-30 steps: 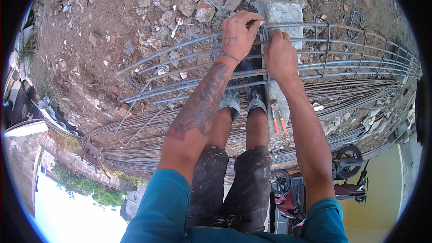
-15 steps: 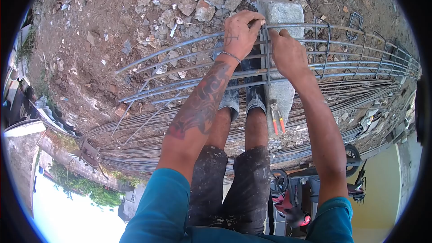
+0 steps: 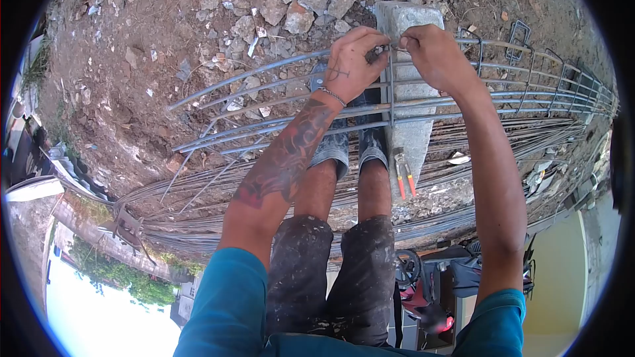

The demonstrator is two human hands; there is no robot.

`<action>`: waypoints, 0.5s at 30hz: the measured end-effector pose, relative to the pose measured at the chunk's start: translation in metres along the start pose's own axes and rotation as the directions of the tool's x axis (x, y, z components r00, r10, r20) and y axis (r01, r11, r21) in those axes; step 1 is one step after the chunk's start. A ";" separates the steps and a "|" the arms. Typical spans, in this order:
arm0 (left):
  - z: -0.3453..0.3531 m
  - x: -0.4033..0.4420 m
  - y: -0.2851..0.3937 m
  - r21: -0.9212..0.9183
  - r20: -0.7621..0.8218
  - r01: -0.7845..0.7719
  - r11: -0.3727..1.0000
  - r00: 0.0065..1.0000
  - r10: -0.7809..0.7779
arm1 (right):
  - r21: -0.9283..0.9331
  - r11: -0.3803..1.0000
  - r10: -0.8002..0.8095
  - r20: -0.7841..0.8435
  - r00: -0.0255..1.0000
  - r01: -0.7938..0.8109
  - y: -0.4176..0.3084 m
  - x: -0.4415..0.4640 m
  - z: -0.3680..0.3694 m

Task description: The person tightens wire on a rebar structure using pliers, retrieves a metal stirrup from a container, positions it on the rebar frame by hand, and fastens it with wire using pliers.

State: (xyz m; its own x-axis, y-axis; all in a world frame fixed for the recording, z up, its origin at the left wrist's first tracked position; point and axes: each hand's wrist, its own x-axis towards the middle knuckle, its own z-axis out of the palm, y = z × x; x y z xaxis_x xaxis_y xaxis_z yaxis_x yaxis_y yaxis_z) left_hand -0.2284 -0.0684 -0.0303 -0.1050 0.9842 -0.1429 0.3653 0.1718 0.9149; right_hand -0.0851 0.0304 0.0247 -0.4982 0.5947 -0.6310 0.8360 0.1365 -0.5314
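Both my hands work at the top bar of a rebar cage (image 3: 509,96), by the upper corner of a stirrup (image 3: 391,96). My left hand (image 3: 357,59) is left of this stirrup, thumb and fingers pinched together. On the right, my right hand (image 3: 436,56) is closed just above the top bar, its fingertips a short gap from the left ones. Whatever is between the fingertips is too small to make out. Under the cage lies a concrete beam (image 3: 411,139). A pair of pincers (image 3: 401,186) with red-orange handles rests on its lower end.
Loose long rebars (image 3: 198,225) lie in bundles across the ground below the cage. Broken stones (image 3: 299,18) litter the dirt beyond it. Spare stirrups (image 3: 518,41) sit at the upper right. A parked motorcycle (image 3: 417,294) stands behind my legs.
My right hand has risen from beside the stirrup to above the top bar and shifted slightly right. The left hand stays at the corner, its thumb a little lower. The pincers have not been moved.
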 end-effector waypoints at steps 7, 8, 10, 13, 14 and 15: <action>0.007 -0.004 0.011 0.012 -0.027 0.068 0.998 0.997 -0.068 | 0.165 0.985 0.055 0.025 0.998 -0.058 -0.014 0.041 -0.025; 0.007 0.002 0.015 0.046 -0.032 0.138 0.989 0.990 -0.136 | 0.071 0.997 -0.025 0.067 0.997 0.020 -0.017 0.048 -0.027; 0.002 0.018 0.017 0.084 -0.038 0.207 0.975 0.978 -0.205 | -0.015 0.994 -0.102 0.115 0.988 0.105 -0.023 0.060 -0.027; -0.004 0.034 0.012 0.293 0.209 0.265 0.919 0.920 -0.332 | -0.253 0.946 -0.166 0.150 0.975 0.201 -0.030 0.061 -0.030; -0.008 0.034 0.011 0.235 0.208 0.290 0.928 0.917 -0.340 | -0.068 0.993 -0.095 -0.016 0.995 0.094 -0.034 0.050 -0.035; -0.011 0.035 0.010 0.177 0.205 0.314 0.933 0.915 -0.347 | 0.135 0.991 0.008 -0.166 0.986 0.015 -0.039 0.039 -0.037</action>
State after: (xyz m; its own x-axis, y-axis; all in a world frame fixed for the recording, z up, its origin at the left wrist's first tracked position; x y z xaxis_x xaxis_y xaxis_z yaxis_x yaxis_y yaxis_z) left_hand -0.2383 -0.0331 -0.0219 -0.0332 0.8500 -0.5258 0.4713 0.4772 0.7417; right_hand -0.1287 0.0778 0.0419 -0.4467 0.7190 -0.5324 0.7899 0.0375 -0.6121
